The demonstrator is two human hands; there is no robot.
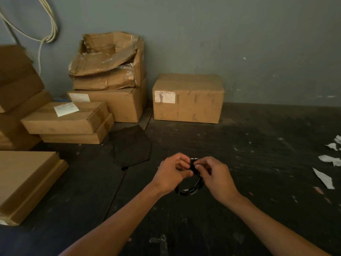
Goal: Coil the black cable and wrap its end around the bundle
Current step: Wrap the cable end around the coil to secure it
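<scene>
The black cable point(188, 190) is coiled into a small round bundle held just above the dark table point(258, 145), near its middle. My left hand point(172, 173) grips the left side of the coil with thumb and fingers. My right hand point(215, 177) pinches the top of the bundle, where a short black end or plug sits between its fingertips. The two hands almost touch over the coil. Only the lower arc of the loops shows; the rest is hidden by my fingers.
Cardboard boxes are stacked at the back left point(108, 74), one closed box point(188, 98) stands by the grey wall, and a flat box point(27, 182) lies at the left edge. A dark sheet point(132, 145) lies behind my hands. White paper scraps point(326, 159) litter the right side.
</scene>
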